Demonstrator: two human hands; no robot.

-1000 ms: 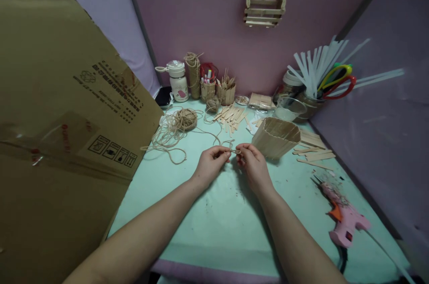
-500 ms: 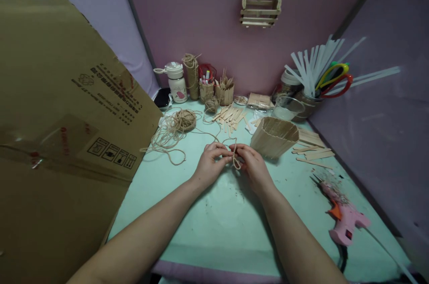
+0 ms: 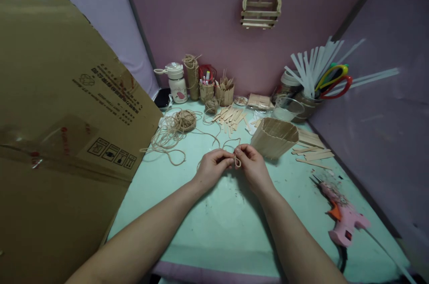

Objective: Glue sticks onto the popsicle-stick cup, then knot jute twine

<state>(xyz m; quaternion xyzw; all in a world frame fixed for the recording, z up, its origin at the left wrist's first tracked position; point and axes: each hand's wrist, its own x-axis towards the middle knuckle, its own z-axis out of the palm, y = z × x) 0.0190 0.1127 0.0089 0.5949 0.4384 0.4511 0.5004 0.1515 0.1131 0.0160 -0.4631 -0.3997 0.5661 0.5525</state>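
Both hands meet above the middle of the table, pinching one piece of twine (image 3: 237, 163). It forms a small loop hanging between the fingertips. My left hand (image 3: 214, 165) is closed on the twine from the left, thumb against forefinger. My right hand (image 3: 252, 167) grips it from the right, fingers curled, and partly hides it. Behind the hands a strand curves over the table. A ball of twine (image 3: 185, 120) lies at the back left with loose coils around it. Just beyond my right hand stands a cup-like holder made of craft sticks (image 3: 275, 138).
A cardboard box (image 3: 67, 141) fills the left side. At the right lies a pink glue gun (image 3: 346, 221) with its cord. Craft sticks (image 3: 231, 116) are scattered at the back. A bottle (image 3: 177, 85) and a jar with scissors (image 3: 335, 85) stand along the wall.
My fingers have shifted along the twine. The loop is smaller, and the end that stood above my fingers has dropped behind my right hand's fingertips.
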